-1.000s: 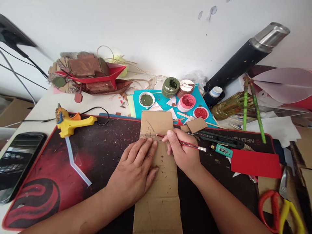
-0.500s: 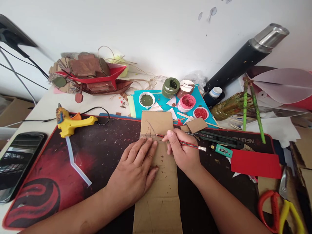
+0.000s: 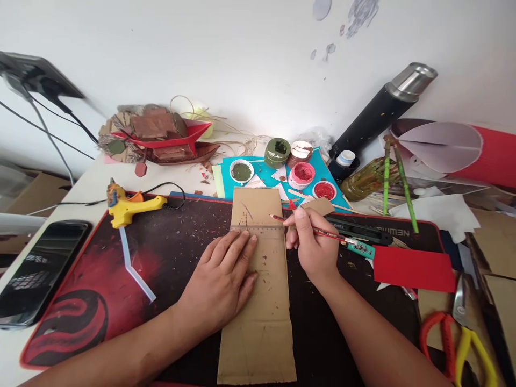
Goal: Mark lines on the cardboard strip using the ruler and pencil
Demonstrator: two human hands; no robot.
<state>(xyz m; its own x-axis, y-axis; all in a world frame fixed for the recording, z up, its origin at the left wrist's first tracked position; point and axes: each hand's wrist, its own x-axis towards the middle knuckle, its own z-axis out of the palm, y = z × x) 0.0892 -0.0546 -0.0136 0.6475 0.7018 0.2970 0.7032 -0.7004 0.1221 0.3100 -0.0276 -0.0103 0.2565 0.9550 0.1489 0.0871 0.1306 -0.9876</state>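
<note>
A long strip of brown cardboard lies on the red and black desk mat. My left hand presses flat on the strip, its fingertips against a clear ruler laid across it. My right hand grips a red pencil. The pencil's tip is at the strip's right edge, just above the ruler. Faint pencil marks show on the cardboard above the ruler.
A yellow glue gun and a phone lie to the left. Open paint pots sit on teal paper behind the strip. A box cutter, red card, scissors and a black flask are on the right.
My right hand has slid to the right along the ruler, so the pencil tip went from mid-strip to its right edge. The camera view tilted up a little. My left hand stayed put.
</note>
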